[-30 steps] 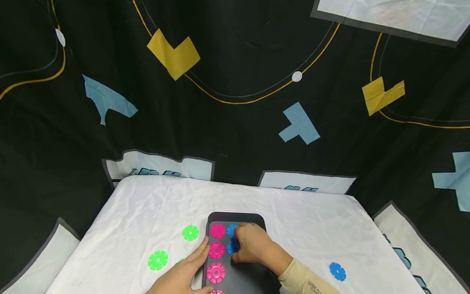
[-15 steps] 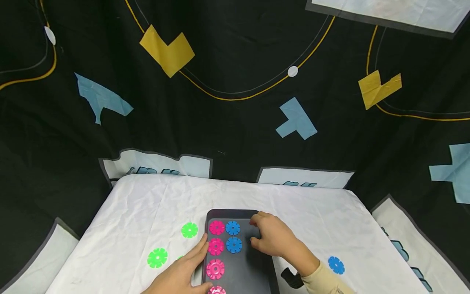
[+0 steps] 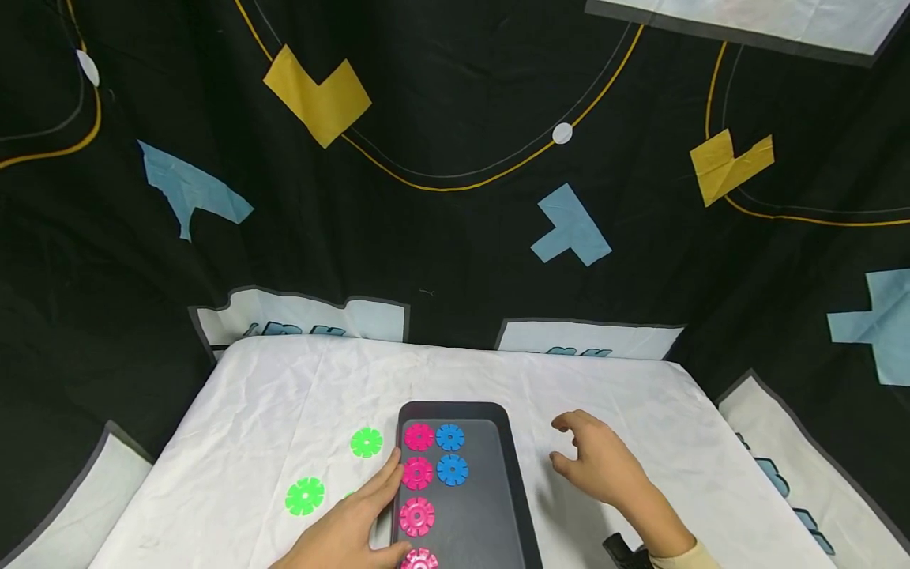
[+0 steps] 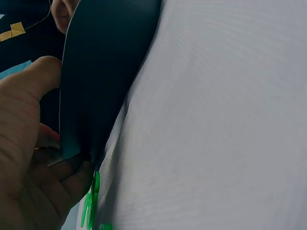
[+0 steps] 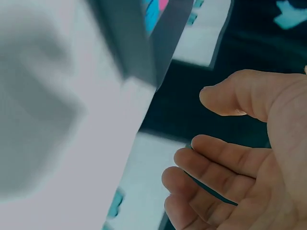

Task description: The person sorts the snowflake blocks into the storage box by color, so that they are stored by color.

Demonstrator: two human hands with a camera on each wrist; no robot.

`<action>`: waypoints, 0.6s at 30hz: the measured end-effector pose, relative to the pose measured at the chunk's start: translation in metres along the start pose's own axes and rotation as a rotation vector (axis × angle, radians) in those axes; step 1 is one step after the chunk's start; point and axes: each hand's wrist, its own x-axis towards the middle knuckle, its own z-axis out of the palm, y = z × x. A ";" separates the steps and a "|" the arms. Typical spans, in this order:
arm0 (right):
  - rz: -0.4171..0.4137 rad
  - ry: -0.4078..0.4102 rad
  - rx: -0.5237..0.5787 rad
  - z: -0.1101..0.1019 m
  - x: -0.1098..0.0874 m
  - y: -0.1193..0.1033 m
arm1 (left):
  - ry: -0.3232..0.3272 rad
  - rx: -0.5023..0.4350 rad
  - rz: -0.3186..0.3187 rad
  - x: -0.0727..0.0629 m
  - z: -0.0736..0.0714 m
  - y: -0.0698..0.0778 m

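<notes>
A dark grey rectangular tray [image 3: 490, 506] lies on the white cloth. In it, pink notched discs [image 3: 416, 517] form a left column, with two blue notched discs [image 3: 452, 469] beside the upper ones. My left hand [image 3: 351, 518] rests along the tray's left rim, fingers extended and thumb reaching over the edge near the lowest pink disc. In the left wrist view its fingertips [image 4: 79, 179] touch the tray's outer wall. My right hand [image 3: 600, 466] hovers over the cloth right of the tray, holding nothing, thumb and fingers apart. Its spread thumb [image 5: 223, 99] shows in the right wrist view.
Green notched discs [image 3: 305, 496] lie on the cloth left of the tray, one partly hidden by my left hand. The white-covered table [image 3: 284, 411] ends at a black backdrop [image 3: 455, 261]. A black wrist device [image 3: 626, 551] sits below my right hand.
My right hand has let go of the upper blue disc area and moved right, out of the tray and over the cloth. Both blue discs now show fully. My left hand stays at the rim.
</notes>
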 end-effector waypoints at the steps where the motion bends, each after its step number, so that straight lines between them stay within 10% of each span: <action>1: 0.023 0.002 0.003 -0.001 -0.003 0.007 | 0.000 0.002 -0.003 0.000 0.000 0.000; 18: 0.419 -0.196 0.017 -0.004 -0.058 0.115 | -0.005 0.003 -0.017 0.000 0.001 -0.001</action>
